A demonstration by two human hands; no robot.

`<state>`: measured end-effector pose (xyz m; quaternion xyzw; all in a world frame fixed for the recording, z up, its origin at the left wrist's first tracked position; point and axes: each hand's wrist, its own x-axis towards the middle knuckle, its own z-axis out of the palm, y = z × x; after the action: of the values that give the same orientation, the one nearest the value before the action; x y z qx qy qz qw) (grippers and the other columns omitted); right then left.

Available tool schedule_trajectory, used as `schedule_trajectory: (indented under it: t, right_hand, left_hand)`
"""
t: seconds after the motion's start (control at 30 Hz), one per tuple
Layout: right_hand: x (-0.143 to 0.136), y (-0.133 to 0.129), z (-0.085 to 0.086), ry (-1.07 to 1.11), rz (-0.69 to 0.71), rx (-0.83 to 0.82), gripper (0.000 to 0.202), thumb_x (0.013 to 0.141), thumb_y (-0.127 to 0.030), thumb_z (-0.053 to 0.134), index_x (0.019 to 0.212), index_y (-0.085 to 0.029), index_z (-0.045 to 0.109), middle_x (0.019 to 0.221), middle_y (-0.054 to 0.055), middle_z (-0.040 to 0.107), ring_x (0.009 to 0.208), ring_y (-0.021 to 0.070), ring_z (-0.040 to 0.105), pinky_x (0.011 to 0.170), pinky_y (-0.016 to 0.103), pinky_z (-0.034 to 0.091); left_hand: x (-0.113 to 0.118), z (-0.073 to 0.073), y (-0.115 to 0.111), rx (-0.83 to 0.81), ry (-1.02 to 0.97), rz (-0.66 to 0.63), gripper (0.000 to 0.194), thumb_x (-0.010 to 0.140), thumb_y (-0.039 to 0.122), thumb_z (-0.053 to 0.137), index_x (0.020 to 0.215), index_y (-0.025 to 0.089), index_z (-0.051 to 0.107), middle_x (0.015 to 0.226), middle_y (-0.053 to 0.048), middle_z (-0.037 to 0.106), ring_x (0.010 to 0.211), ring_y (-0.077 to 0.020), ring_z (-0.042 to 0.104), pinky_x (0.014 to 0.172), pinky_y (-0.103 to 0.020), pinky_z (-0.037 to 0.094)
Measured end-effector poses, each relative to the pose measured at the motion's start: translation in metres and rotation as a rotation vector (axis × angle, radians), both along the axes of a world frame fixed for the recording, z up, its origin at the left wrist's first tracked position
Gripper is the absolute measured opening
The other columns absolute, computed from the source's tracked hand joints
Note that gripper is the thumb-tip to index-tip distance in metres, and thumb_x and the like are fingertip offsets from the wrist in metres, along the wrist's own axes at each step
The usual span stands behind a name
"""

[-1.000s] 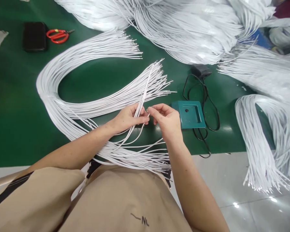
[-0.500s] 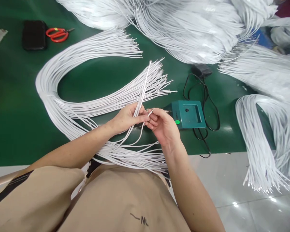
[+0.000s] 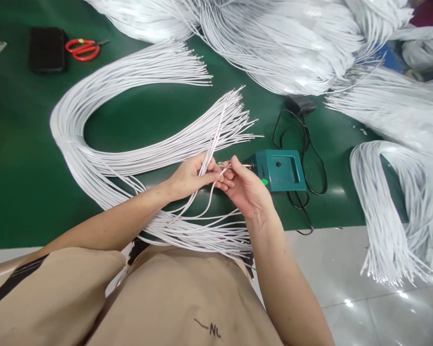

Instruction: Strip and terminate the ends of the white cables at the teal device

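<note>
My left hand is closed round a few white wires, which stick up past the fingers. Between thumb and fingertips it also pinches one separate wire, whose end points right. My right hand has that wire's end at its thumb and curled fingertips, and the fingertips of both hands nearly meet. Behind the hands, a large curved bundle of white wires lies on the green table. Just right of my right hand stands a small teal machine with a lit green button; its metal front is partly hidden.
Red-handled snips lie beside a black box at the back left. Heaps of white wires cover the back. Another bundle hangs over the table's right edge. A black cable and adapter lie behind the teal machine.
My right thumb has moved up and slightly right along the wire's end, and the right hand has shifted a little rightward. My left hand keeps its hold almost unmoved.
</note>
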<state>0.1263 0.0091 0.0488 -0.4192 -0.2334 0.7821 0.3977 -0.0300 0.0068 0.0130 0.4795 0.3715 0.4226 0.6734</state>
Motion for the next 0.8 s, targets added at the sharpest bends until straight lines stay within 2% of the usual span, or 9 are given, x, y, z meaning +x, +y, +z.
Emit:
schedule_trajectory:
  t: [0.1, 0.2, 0.27, 0.33, 0.4, 0.57, 0.7, 0.8]
  right_hand:
    - [0.0021, -0.0038, -0.0009, 0.0, -0.037, -0.002, 0.026, 0.066, -0.039, 0.081, 0.074, -0.018, 0.067, 0.061, -0.007, 0.045, 0.053, 0.0057, 0.039, 0.059, 0.022, 0.044]
    - [0.0025, -0.0066, -0.0004, -0.101, -0.094, 0.072, 0.022, 0.069, -0.037, 0.078, 0.077, -0.017, 0.07, 0.066, -0.004, 0.054, 0.056, 0.0064, 0.044, 0.058, 0.022, 0.044]
    - [0.0018, -0.0076, 0.0004, -0.221, -0.137, 0.143, 0.021, 0.07, -0.035, 0.076, 0.077, -0.016, 0.072, 0.068, -0.001, 0.06, 0.058, 0.0074, 0.049, 0.06, 0.023, 0.044]
    - [0.0008, -0.0077, 0.0012, -0.31, -0.161, 0.186, 0.018, 0.069, -0.032, 0.076, 0.077, -0.016, 0.073, 0.069, 0.0, 0.063, 0.06, 0.0081, 0.052, 0.062, 0.023, 0.045]
    - [0.0005, -0.0068, 0.0019, -0.348, -0.163, 0.178, 0.016, 0.066, -0.029, 0.076, 0.074, -0.016, 0.072, 0.068, 0.0, 0.064, 0.059, 0.0085, 0.053, 0.063, 0.024, 0.046]
    - [0.0047, -0.0029, 0.0055, -0.506, -0.111, 0.139, 0.015, 0.065, -0.029, 0.072, 0.063, -0.016, 0.065, 0.058, -0.003, 0.056, 0.052, 0.0084, 0.048, 0.058, 0.025, 0.048]
    - [0.0064, -0.0036, 0.0067, -0.659, -0.09, 0.322, 0.021, 0.074, -0.037, 0.067, 0.082, -0.019, 0.067, 0.076, -0.001, 0.065, 0.063, 0.0106, 0.055, 0.066, 0.026, 0.049]
    - [0.0046, -0.0065, 0.0012, -0.782, -0.013, 0.522, 0.015, 0.08, -0.033, 0.062, 0.078, -0.019, 0.063, 0.075, 0.0, 0.065, 0.068, 0.0131, 0.058, 0.07, 0.028, 0.047]
  left_hand:
    - [-0.0008, -0.001, 0.0002, 0.019, 0.012, 0.014, 0.028, 0.078, 0.026, 0.071, 0.078, 0.016, 0.044, 0.078, 0.001, 0.062, 0.068, -0.0109, 0.065, 0.068, -0.025, 0.053]
    - [-0.001, -0.0005, 0.0008, 0.053, -0.024, -0.004, 0.026, 0.079, 0.025, 0.07, 0.084, 0.016, 0.047, 0.078, 0.001, 0.063, 0.069, -0.0108, 0.065, 0.07, -0.025, 0.053]
    - [-0.0015, 0.0006, 0.0012, 0.082, -0.021, -0.011, 0.026, 0.079, 0.025, 0.07, 0.095, 0.016, 0.05, 0.077, 0.002, 0.062, 0.069, -0.0106, 0.064, 0.071, -0.024, 0.052]
    - [-0.0025, 0.0013, 0.0013, 0.11, 0.014, -0.02, 0.035, 0.081, 0.027, 0.068, 0.111, 0.017, 0.052, 0.077, 0.002, 0.06, 0.069, -0.0102, 0.063, 0.067, -0.022, 0.051]
    - [-0.0038, 0.0012, 0.001, 0.125, 0.066, -0.049, 0.043, 0.084, 0.03, 0.065, 0.123, 0.018, 0.052, 0.078, 0.001, 0.058, 0.068, -0.0096, 0.06, 0.062, -0.02, 0.049]
    - [-0.0048, -0.0007, 0.0005, 0.113, 0.141, -0.101, 0.041, 0.087, 0.035, 0.059, 0.125, 0.019, 0.057, 0.08, -0.001, 0.056, 0.067, -0.0094, 0.057, 0.057, -0.018, 0.046]
    - [-0.0042, 0.0002, 0.0013, 0.095, 0.113, -0.088, 0.042, 0.087, 0.033, 0.061, 0.126, 0.019, 0.056, 0.079, 0.0, 0.056, 0.066, -0.0089, 0.057, 0.058, -0.018, 0.046]
    - [-0.0036, 0.0014, 0.0017, 0.016, 0.053, -0.098, 0.044, 0.084, 0.031, 0.064, 0.125, 0.018, 0.055, 0.074, 0.001, 0.056, 0.059, -0.007, 0.055, 0.055, -0.018, 0.045]
